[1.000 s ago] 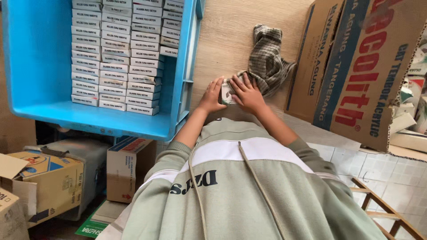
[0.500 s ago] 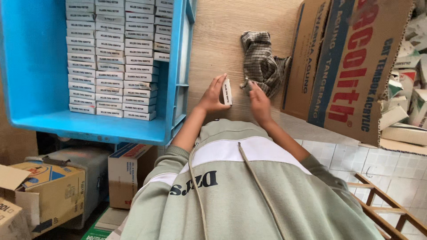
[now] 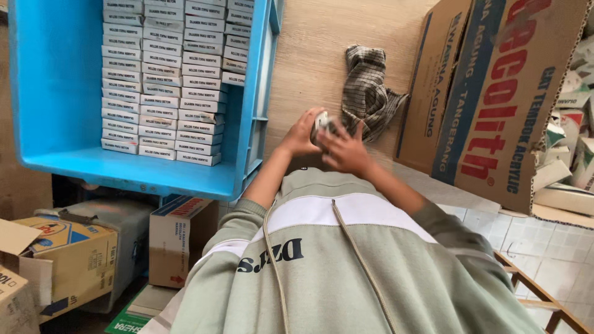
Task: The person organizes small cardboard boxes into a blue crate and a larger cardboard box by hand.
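Both my hands meet over the wooden tabletop [image 3: 322, 43] around a small white box [image 3: 321, 123]. My left hand [image 3: 300, 133] grips its left side. My right hand [image 3: 344, 147] covers it from the right, hiding most of the box. To the left stands a blue plastic crate [image 3: 59, 86] holding several neat rows of small white boxes [image 3: 167, 80]. A checked grey cloth [image 3: 368, 93] lies crumpled just beyond my right hand.
A large printed cardboard carton [image 3: 495, 99] leans at the right with small packs behind it. Below the table at the left stand several cardboard boxes [image 3: 68, 260]. White floor tiles [image 3: 538, 253] and a wooden frame [image 3: 538, 297] show at the lower right.
My right hand, apart from the box half a second ago, has come back onto it. The box, then held upright in my left hand, is now covered by both hands.
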